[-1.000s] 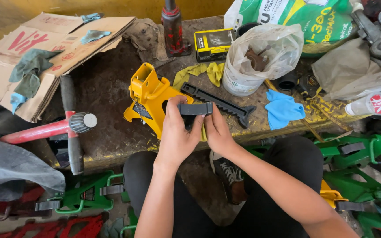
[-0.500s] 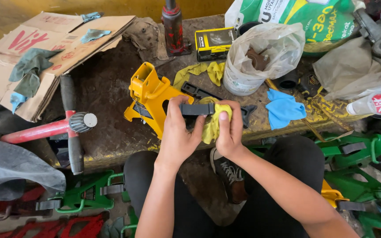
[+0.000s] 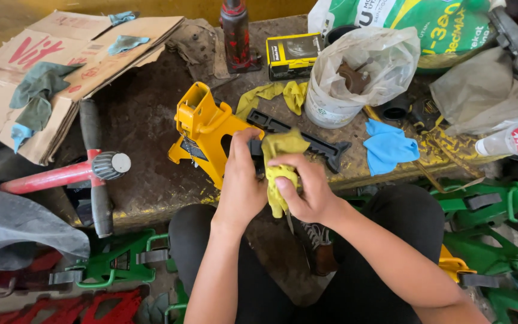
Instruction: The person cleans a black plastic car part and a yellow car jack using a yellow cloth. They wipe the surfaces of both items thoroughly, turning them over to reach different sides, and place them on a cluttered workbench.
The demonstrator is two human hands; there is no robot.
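Wiping over the desk (image 3: 151,114) edge: our left hand (image 3: 242,180) gripped the black bar (image 3: 322,146) by the yellow stand (image 3: 202,129); our right hand (image 3: 307,189) pinched a yellow rag (image 3: 280,162) around it. Best held steady, rag bunched tight.

There are two hands, the left hand (image 3: 242,183) and the right hand (image 3: 307,189). Two yellow rags show: one rag (image 3: 280,165) in the hands, one far rag (image 3: 274,93) on the table. There is one yellow stand (image 3: 202,129), one black bar (image 3: 313,141), one blue cloth (image 3: 388,147) on the right, and one flat cardboard box (image 3: 25,72) on the left.
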